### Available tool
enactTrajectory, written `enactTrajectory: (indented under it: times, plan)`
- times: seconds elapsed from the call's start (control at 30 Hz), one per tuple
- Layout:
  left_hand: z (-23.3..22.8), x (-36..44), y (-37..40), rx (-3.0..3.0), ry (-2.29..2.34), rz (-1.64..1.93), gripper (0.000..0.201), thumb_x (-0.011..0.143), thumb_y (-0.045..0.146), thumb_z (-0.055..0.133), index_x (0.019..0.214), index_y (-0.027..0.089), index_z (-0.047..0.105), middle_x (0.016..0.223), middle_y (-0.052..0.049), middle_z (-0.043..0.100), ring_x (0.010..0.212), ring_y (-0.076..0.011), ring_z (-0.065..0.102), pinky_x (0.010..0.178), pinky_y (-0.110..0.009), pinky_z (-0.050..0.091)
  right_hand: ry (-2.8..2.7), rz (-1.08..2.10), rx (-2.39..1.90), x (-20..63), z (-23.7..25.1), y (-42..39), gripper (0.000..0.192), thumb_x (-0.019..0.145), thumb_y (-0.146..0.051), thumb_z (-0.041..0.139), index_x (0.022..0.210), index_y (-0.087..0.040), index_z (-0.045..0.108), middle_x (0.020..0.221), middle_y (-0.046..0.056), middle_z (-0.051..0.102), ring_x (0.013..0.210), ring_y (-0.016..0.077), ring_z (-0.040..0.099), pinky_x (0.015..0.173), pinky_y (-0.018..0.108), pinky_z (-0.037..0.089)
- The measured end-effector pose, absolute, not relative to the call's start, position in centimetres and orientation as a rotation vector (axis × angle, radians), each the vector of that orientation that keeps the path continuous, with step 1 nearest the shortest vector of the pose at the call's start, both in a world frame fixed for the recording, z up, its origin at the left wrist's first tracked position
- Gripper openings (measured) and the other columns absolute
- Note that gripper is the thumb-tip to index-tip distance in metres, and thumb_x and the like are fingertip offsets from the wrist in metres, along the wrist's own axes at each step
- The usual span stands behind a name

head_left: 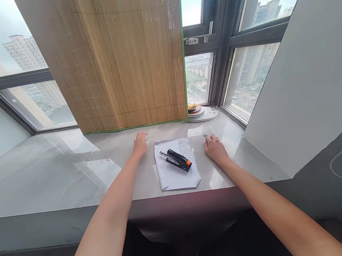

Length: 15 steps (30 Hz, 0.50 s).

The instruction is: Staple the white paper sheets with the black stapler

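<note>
A: Setting: grey stone desk (pixel 66 173) running under tall windows (pixel 12 54), city towers outside. Item one?

B: Bamboo blind (pixel 124 52), green-edged, standing folded on the desk against the glass. To its right, at the window, a small stack of round plates (pixel 201 113).

A: Centre of the desk?

B: One white sheet of paper (pixel 174 173), near corner folded, a patch of small staples (pixel 184 145) scattered on its far right part. On the sheet lies a black stapler (pixel 178 159) with an orange end, swung open, its metal arm apart from the body.

A: Hands?

B: Left hand (pixel 140 144): flat on the desk, fingers spread, grip open, holding nothing, just left of the sheet's far corner. Right hand (pixel 214 146): resting on the desk just right of the sheet, fingers curled in. A small metal piece (pixel 206 135) shows at the fingertips; whether the grip holds it, cannot tell.

A: Contact with the stapler?

B: None; both hands lie apart from it, one on either side.
</note>
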<state>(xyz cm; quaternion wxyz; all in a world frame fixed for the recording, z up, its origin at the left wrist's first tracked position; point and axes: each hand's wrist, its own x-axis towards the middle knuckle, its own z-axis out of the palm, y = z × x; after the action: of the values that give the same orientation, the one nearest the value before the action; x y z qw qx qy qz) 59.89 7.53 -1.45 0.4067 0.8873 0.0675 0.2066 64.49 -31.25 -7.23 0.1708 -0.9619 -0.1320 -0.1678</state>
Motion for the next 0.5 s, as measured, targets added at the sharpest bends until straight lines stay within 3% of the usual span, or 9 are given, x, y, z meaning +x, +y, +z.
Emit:
enactTrajectory:
  times: [0.07, 0.17, 0.27, 0.37, 0.43, 0.5]
  plan:
    - [-3.3, 60.5, 7.7, 2.34, 0.233, 0.471, 0.049, 0.085, 0.015, 0.058, 0.134, 0.019, 0.06, 0.164, -0.017, 0.04, 0.159, -0.0363, 0.018, 0.126, -0.066, 0.004, -0.377, -0.475, -2.738, 64.4, -7.2, -31.2, 0.026, 0.096, -0.015, 0.042, 0.105, -0.017, 0.066, 0.111, 0.018, 0.059, 0.108, 0.0325, 0.053, 0.09, 0.041, 0.043]
    - [-4.7, 61.1, 7.8, 2.58, 0.296, 0.287, 0.055, 0.096, 0.025, 0.05, 0.151, 0.023, 0.049, 0.17, -0.012, 0.031, 0.161, -0.0364, 0.012, 0.124, -0.07, 0.002, -0.373, -0.476, -2.771, 64.1, -7.0, -31.2, 0.024, 0.098, -0.015, 0.042, 0.105, -0.016, 0.065, 0.11, 0.016, 0.06, 0.104, 0.0295, 0.054, 0.088, 0.038, 0.042]
    - [-4.8, 61.0, 7.7, 2.795, 0.282, 0.229, 0.05, 0.102, 0.026, 0.039, 0.15, 0.025, 0.053, 0.167, -0.009, 0.039, 0.157, -0.0351, 0.024, 0.124, -0.067, 0.018, -0.373, -0.471, -2.794, 63.9, -6.7, -31.2, 0.023, 0.099, -0.015, 0.041, 0.104, -0.015, 0.063, 0.11, 0.015, 0.06, 0.103, 0.0279, 0.054, 0.086, 0.036, 0.042]
    - [-4.5, 59.7, 7.0, 2.852, 0.253, 0.345, 0.047, 0.1, 0.015, 0.036, 0.137, 0.021, 0.065, 0.148, -0.011, 0.061, 0.14, -0.0277, 0.05, 0.115, -0.047, 0.041, -0.367, -0.462, -2.795, 63.7, -6.4, -31.1, 0.023, 0.099, -0.015, 0.041, 0.104, -0.015, 0.063, 0.111, 0.015, 0.06, 0.105, 0.0281, 0.054, 0.085, 0.036, 0.041]
    - [-4.6, 58.3, 6.4, 2.853, 0.255, 0.401, 0.048, 0.096, 0.007, 0.037, 0.127, 0.018, 0.071, 0.133, -0.012, 0.069, 0.126, -0.025, 0.058, 0.105, -0.037, 0.048, -0.368, -0.454, -2.786, 63.6, -6.3, -31.1, 0.023, 0.099, -0.015, 0.041, 0.104, -0.016, 0.064, 0.112, 0.015, 0.06, 0.105, 0.0282, 0.054, 0.086, 0.036, 0.041]
    - [-4.9, 56.5, 5.8, 2.864, 0.262, 0.439, 0.046, 0.093, 0.003, 0.039, 0.12, 0.017, 0.074, 0.124, -0.013, 0.072, 0.118, -0.0261, 0.061, 0.098, -0.035, 0.051, -0.372, -0.445, -2.774, 63.5, -6.3, -31.1, 0.024, 0.099, -0.015, 0.041, 0.105, -0.016, 0.064, 0.112, 0.016, 0.06, 0.107, 0.0285, 0.054, 0.088, 0.036, 0.041]
